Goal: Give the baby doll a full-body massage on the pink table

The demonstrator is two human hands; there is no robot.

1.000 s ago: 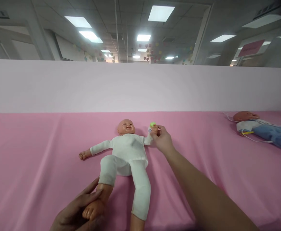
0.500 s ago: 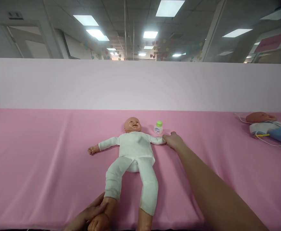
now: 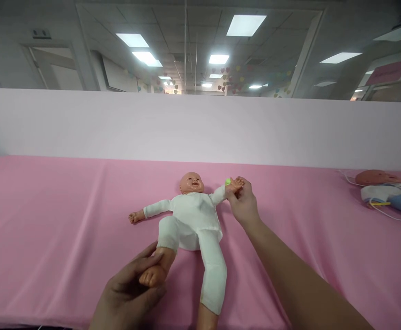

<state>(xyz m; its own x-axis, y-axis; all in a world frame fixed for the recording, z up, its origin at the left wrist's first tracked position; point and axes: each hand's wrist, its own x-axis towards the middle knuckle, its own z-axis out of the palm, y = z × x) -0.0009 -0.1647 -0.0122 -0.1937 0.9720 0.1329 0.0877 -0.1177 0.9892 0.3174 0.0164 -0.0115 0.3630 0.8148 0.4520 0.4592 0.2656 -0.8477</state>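
Observation:
A baby doll (image 3: 196, 213) in a white top and white leggings lies on its back, head toward the far wall. My left hand (image 3: 128, 286) is closed around the doll's bare foot and ankle on the left side, with that knee bent and raised. On the right side, my right hand (image 3: 244, 201) grips the doll's hand and wrist, lifting that arm off the cloth. Behind the doll's raised hand shows the green cap of a small bottle (image 3: 228, 181); the rest of the bottle is hidden. The doll's other arm and leg lie stretched out.
Pink cloth (image 3: 66, 229) covers the table. A second doll (image 3: 386, 192) in white and blue lies at the right edge, with a thin white tube and a yellow strip by it. A low white wall (image 3: 186, 128) runs behind, with glass above.
My left hand has pushed the doll's foot up and forward, bending the knee. My right hand has raised the doll's arm, now in front of the bottle.

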